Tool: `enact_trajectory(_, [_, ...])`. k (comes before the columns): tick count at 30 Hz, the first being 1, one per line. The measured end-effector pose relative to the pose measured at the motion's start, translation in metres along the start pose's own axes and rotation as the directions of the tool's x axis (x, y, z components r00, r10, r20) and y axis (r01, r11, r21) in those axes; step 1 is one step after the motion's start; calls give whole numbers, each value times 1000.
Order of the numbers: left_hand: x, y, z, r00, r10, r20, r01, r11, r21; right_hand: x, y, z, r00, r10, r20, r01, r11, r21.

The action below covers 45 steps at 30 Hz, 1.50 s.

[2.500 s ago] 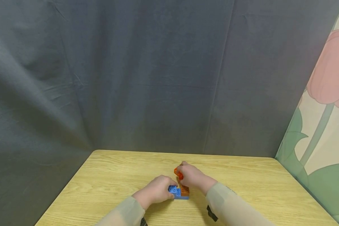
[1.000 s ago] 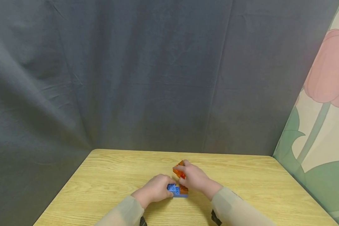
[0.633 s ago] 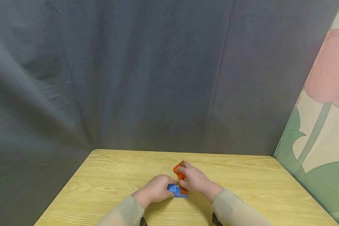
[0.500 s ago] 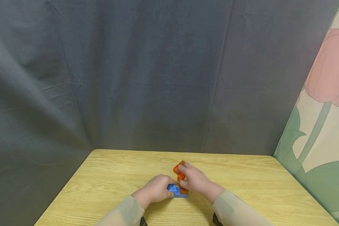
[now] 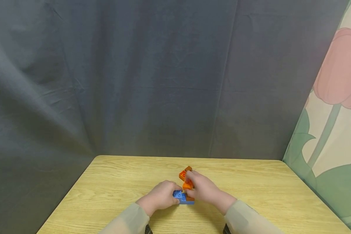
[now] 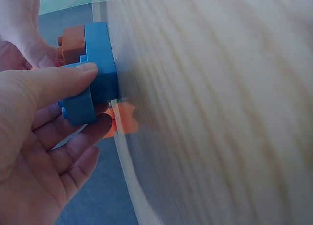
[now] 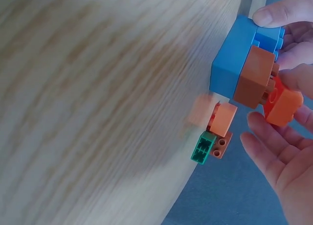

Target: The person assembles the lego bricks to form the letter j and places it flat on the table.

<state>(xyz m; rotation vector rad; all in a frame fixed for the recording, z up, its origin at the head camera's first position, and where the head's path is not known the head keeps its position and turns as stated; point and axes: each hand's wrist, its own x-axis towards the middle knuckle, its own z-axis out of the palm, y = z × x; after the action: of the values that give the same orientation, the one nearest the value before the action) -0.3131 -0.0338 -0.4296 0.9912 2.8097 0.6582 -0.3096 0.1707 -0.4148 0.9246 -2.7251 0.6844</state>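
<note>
My left hand (image 5: 161, 195) pinches a small blue brick (image 6: 80, 107) between thumb and fingers. That brick sits on one end of a longer blue brick (image 6: 101, 54), and a brown brick (image 7: 254, 78) sits on the other end. My right hand (image 5: 204, 188) holds an orange brick (image 7: 282, 106), thumb on one side and fingers on the other. The orange brick is right at the brown brick's studs. In the head view the right thumb overlaps part of the brown brick.
Behind the hands lie a loose orange brick (image 5: 182, 175), a brown brick (image 5: 188, 168) and a green brick (image 7: 203, 147), close together on the wooden table (image 5: 120, 182). A dark curtain (image 5: 163, 81) hangs at the back; a flower-patterned one (image 5: 336, 130) is on the right.
My right hand has moved slightly right and nearer the blue bricks, with the orange brick in its fingers showing more. The loose bricks behind are less covered. The left hand keeps its hold.
</note>
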Motion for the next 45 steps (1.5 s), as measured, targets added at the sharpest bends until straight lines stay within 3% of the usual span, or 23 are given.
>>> enact_trajectory(9, [0,1,0,1000,-28,7,28,1000,10,-4,-3,-3,996,40,78,-50,991,125])
enact_trajectory(19, [-1,1,-1,1000,-15,2,15,1000,20,-7,-6,-6,993,25,116,-42,989,143])
enact_trajectory(29, [1,-3,2,1000,-16,4,16,1000,17,-10,-9,-10,981,80,178,-113,977,181])
enact_trajectory(45, [2,-4,1,1000,-12,9,12,1000,3,-12,-13,-12,979,90,183,-124,975,184])
